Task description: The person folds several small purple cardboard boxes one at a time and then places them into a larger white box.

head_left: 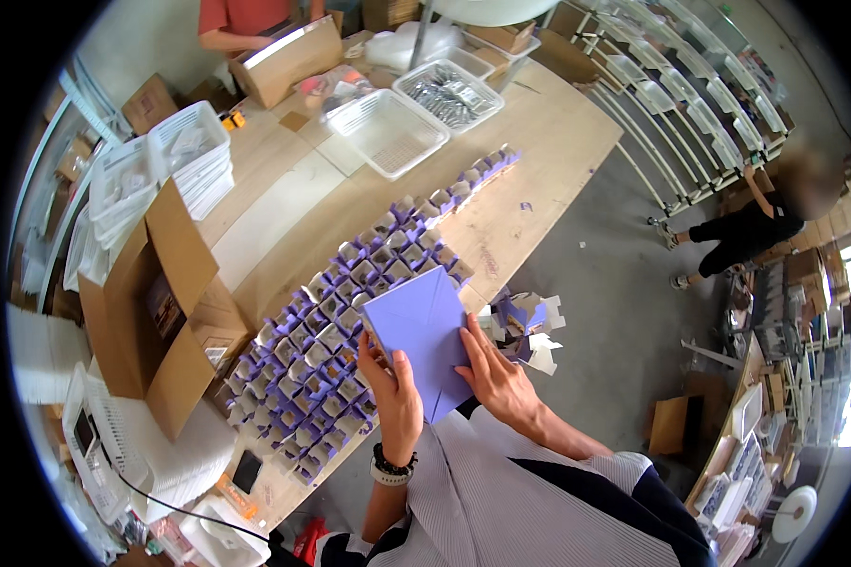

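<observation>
A flat purple cardboard piece [424, 331] with creased lines, looking like a folded carton, is held up in front of my body. My left hand [392, 397] grips its left edge, thumb on the face and fingers mostly behind. On the opposite edge, my right hand [501, 378] holds it with its fingers against the side and face. Behind and left of it, many small purple boxes [321, 354] with open pale tops stand packed in rows on the wooden table. Their row narrows toward the far right.
An open brown carton [128, 312] stands left of the boxes, near stacked white trays [189, 142]. White baskets [388, 137] sit farther back, one holding small metallic packets. Cardboard scraps [539, 326] lie right of the table. One person [241, 24] works across the table; another [761, 217] stands by the racks.
</observation>
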Demonstrator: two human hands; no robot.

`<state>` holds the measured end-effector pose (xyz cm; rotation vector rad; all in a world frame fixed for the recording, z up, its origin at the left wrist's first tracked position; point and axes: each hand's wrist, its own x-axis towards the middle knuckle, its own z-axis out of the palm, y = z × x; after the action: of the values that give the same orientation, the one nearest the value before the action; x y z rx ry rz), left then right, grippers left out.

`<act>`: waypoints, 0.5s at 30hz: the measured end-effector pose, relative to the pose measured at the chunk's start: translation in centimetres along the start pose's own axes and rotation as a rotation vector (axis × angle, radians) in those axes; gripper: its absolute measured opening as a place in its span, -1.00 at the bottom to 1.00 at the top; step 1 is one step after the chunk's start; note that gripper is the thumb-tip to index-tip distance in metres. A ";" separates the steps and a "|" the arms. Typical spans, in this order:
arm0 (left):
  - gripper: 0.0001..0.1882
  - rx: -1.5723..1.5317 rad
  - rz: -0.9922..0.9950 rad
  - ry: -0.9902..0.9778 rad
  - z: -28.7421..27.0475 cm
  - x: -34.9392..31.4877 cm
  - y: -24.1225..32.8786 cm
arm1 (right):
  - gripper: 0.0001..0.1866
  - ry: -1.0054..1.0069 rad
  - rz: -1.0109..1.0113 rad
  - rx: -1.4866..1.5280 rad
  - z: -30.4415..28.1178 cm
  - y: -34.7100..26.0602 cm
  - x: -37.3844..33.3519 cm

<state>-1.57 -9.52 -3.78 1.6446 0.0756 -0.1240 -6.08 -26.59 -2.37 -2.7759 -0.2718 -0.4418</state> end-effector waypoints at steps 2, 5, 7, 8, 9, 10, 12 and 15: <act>-0.24 -0.011 -0.010 0.017 0.4 0.2 -0.3 | -0.30 0.003 0.020 0.035 -0.3 0.2 0.1; -0.25 -0.077 -0.002 -0.011 0.8 0.6 -0.2 | -0.35 0.041 0.028 0.101 -0.7 0.7 0.4; -0.27 -0.104 0.000 -0.024 1.1 0.9 -0.1 | -0.35 0.061 0.034 0.106 -0.6 1.4 0.2; -0.27 -0.096 -0.014 -0.026 1.2 0.9 0.2 | -0.35 0.071 0.037 0.112 -0.5 1.5 0.2; -0.28 -0.089 -0.028 -0.028 1.2 0.8 0.6 | -0.44 0.113 0.034 0.135 -0.7 1.6 0.3; -0.28 -0.086 -0.042 -0.032 1.3 0.7 0.8 | -0.47 0.127 0.074 0.181 -0.6 1.7 0.0; -0.28 -0.133 -0.057 -0.002 1.5 0.7 0.1 | -0.53 0.156 0.154 0.273 -0.4 1.9 -0.9; -0.28 -0.140 -0.098 -0.028 1.1 0.6 0.2 | -0.63 0.205 0.393 0.340 -1.6 1.3 -0.6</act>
<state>-1.00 -10.61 -3.70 1.4997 0.1404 -0.2117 -6.75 -28.43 -1.47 -2.3497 0.2249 -0.5173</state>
